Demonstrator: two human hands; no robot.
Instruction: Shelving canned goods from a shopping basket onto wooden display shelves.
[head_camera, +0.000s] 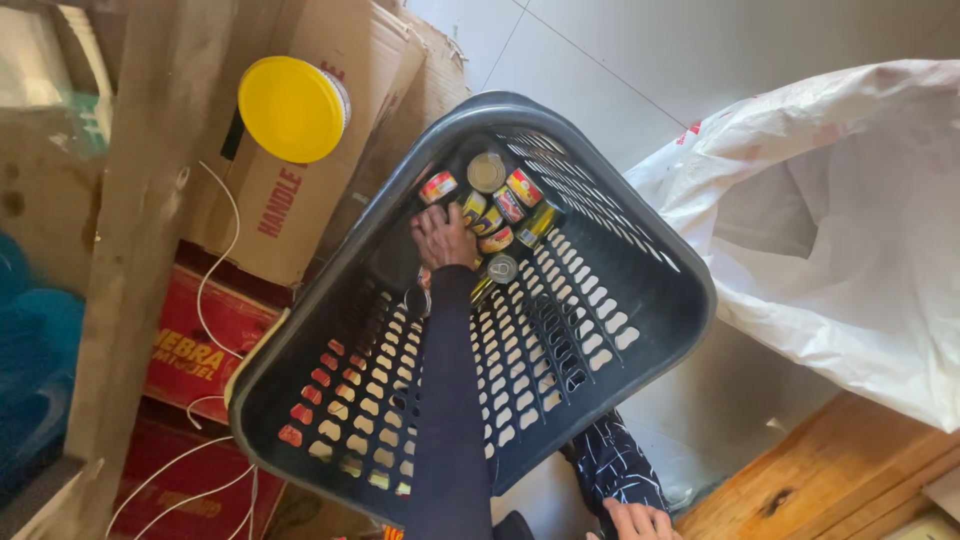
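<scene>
Head view: left hand reaches deep into a dark grey slotted basket, fingers spread down over a cluster of small tins piled in its far corner; firm hold not discernible. Right hand at bottom edge, beneath the basket, grip cannot be judged. White plastic bag beside; yellow lid on cardboard boxes.

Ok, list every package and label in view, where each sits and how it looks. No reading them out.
Small tins: clustered in the far corner of the dark grey basket, round, with red and yellow labels.
Tan cardboard box: left of the basket, red lettering on its side.
Yellow round lid: in front of that box.
Red printed cartons: stacked lower left, yellow lettering.
White plastic bag: right, crumpled, faint red print.
</scene>
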